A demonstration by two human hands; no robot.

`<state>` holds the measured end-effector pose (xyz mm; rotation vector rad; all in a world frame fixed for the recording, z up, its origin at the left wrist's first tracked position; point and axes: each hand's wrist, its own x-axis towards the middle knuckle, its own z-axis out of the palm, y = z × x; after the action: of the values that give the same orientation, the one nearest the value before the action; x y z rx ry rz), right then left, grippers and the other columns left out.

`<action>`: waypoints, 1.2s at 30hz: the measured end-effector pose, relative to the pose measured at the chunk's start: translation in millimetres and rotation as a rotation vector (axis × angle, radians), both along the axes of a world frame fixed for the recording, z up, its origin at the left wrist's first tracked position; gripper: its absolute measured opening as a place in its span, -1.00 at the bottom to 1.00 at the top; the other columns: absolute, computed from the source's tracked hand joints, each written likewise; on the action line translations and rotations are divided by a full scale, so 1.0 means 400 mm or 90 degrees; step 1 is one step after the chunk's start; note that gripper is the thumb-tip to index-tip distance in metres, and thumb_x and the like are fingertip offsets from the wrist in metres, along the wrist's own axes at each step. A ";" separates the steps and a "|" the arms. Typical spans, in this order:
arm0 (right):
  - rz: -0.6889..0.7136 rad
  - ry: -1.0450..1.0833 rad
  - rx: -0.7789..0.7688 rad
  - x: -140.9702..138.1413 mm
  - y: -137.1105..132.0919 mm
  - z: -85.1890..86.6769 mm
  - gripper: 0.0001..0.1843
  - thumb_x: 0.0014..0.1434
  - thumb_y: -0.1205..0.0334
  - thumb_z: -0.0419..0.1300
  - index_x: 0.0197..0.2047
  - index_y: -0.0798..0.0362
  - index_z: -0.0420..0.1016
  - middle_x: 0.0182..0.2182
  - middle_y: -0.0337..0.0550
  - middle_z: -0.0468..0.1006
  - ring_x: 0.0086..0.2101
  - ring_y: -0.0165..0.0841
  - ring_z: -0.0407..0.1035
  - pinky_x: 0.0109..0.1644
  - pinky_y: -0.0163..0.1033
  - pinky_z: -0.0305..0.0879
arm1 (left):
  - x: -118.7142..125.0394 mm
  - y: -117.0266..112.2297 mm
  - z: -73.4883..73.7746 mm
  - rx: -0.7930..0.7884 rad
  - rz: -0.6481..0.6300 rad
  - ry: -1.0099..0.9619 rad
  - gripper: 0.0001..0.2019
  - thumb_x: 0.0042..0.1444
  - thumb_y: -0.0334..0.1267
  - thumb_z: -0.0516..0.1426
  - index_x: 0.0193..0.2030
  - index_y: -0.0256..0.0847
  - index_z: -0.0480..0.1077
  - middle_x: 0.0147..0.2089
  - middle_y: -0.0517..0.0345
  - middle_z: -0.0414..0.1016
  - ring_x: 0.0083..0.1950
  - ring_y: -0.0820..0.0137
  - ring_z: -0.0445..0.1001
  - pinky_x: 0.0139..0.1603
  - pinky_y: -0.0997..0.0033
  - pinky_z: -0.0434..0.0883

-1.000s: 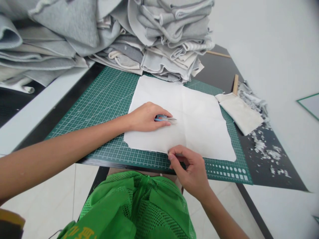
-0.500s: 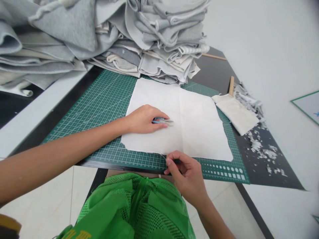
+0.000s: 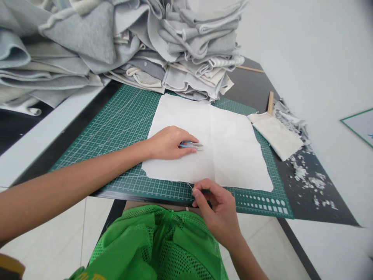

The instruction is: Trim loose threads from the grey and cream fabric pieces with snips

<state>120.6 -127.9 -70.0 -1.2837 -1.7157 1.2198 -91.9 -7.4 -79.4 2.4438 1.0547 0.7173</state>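
Observation:
A square of white cloth lies flat on a green cutting mat, creased in a cross. My left hand rests on the cloth, shut on small blue-handled thread snips with their steel blades pointing right. At the cloth's near edge, my right hand pinches a thin loose thread between thumb and fingers. The thread's end near the fingertips is partly hidden.
Tall stacks of folded grey fleece fabric stand beyond the mat. To the right lie a cream cloth piece, a wooden stick and grey-white scraps on the black table. Green mesh fabric fills the bottom of the view.
My right hand has slid left along the cloth's near edge and now holds a fine thread. My left hand and the snips stay almost in place.

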 end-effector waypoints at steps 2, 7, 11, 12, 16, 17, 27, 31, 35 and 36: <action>0.003 -0.005 0.021 0.002 -0.005 0.000 -0.88 0.25 0.28 0.19 -0.35 0.06 0.47 -0.43 -0.18 0.49 -0.47 -0.40 0.40 -0.43 -0.32 0.42 | 0.000 0.001 0.000 -0.002 0.001 0.000 -0.69 0.25 -0.13 0.17 0.06 -0.18 0.53 -0.15 0.12 0.66 -0.26 0.36 0.58 -0.23 0.42 0.40; -0.019 -0.022 0.072 0.005 -0.020 0.006 -0.93 0.23 0.31 0.21 -0.33 0.04 0.49 -0.42 -0.18 0.53 -0.45 -0.37 0.43 -0.40 -0.29 0.44 | -0.001 0.001 -0.002 -0.003 0.004 0.003 -0.69 0.25 -0.13 0.17 0.07 -0.17 0.53 -0.14 0.11 0.66 -0.23 0.34 0.58 -0.20 0.40 0.42; -0.078 -0.095 0.171 -0.012 -0.029 0.004 -0.93 0.19 0.35 0.25 -0.35 0.05 0.49 -0.47 -0.20 0.51 -0.52 -0.40 0.39 -0.47 -0.30 0.39 | -0.002 0.000 -0.003 0.000 0.006 0.010 -0.69 0.25 -0.14 0.17 0.07 -0.17 0.53 -0.17 0.11 0.66 -0.26 0.35 0.58 -0.22 0.42 0.40; -0.085 -0.114 0.202 -0.019 -0.030 0.001 -0.96 0.18 0.36 0.26 -0.32 0.06 0.50 -0.45 -0.19 0.52 -0.52 -0.41 0.37 -0.49 -0.30 0.37 | -0.002 0.000 -0.003 0.001 0.007 0.012 -0.69 0.25 -0.14 0.17 0.07 -0.17 0.53 -0.17 0.11 0.66 -0.26 0.35 0.57 -0.23 0.42 0.40; -0.082 -0.173 0.332 -0.047 -0.023 -0.022 -0.87 0.16 0.39 0.31 -0.20 0.06 0.51 -0.36 -0.13 0.55 -0.42 -0.36 0.43 -0.44 -0.27 0.41 | -0.001 0.000 -0.004 0.005 0.007 0.015 -0.68 0.25 -0.12 0.16 0.07 -0.16 0.52 -0.16 0.12 0.65 -0.26 0.36 0.57 -0.22 0.42 0.40; -0.083 -0.184 0.363 -0.052 -0.020 -0.028 -0.86 0.15 0.39 0.32 -0.19 0.07 0.51 -0.35 -0.13 0.56 -0.39 -0.35 0.45 -0.39 -0.26 0.45 | 0.000 0.001 -0.004 0.006 0.006 0.016 -0.68 0.25 -0.12 0.16 0.07 -0.16 0.52 -0.16 0.12 0.65 -0.26 0.36 0.57 -0.21 0.41 0.40; -0.044 -0.197 0.509 -0.052 -0.011 -0.043 -0.73 0.15 0.59 0.26 -0.12 0.12 0.56 -0.32 -0.03 0.58 -0.32 -0.30 0.47 -0.24 -0.16 0.51 | 0.000 0.002 -0.008 0.009 0.005 0.020 -0.68 0.26 -0.12 0.16 0.07 -0.19 0.53 -0.19 0.12 0.64 -0.25 0.33 0.56 -0.23 0.38 0.38; -0.031 -0.171 0.514 -0.044 -0.013 -0.054 -0.67 0.13 0.63 0.25 -0.09 0.11 0.57 -0.29 -0.02 0.60 -0.30 -0.28 0.47 -0.24 -0.14 0.51 | -0.001 0.002 -0.008 0.011 0.004 0.021 -0.67 0.26 -0.11 0.16 0.07 -0.19 0.52 -0.19 0.13 0.64 -0.25 0.34 0.56 -0.22 0.38 0.38; -0.037 -0.149 0.494 -0.048 -0.009 -0.047 -0.71 0.13 0.62 0.24 -0.13 0.11 0.57 -0.29 -0.03 0.61 -0.31 -0.28 0.47 -0.20 -0.13 0.51 | 0.000 0.001 -0.008 0.015 0.006 0.023 -0.67 0.25 -0.10 0.16 0.06 -0.19 0.53 -0.21 0.13 0.64 -0.26 0.33 0.56 -0.23 0.38 0.38; -0.046 -0.135 0.467 -0.050 -0.007 -0.041 -0.73 0.14 0.60 0.24 -0.17 0.11 0.58 -0.31 -0.05 0.61 -0.31 -0.29 0.47 -0.21 -0.14 0.51 | 0.000 0.001 -0.008 0.016 0.007 0.023 -0.67 0.26 -0.10 0.16 0.06 -0.19 0.53 -0.21 0.12 0.64 -0.27 0.33 0.56 -0.24 0.38 0.38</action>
<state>100.5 -130.8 -86.5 -1.0175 -1.9764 0.3369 -92.0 -6.8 -82.6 2.4833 1.0794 0.6965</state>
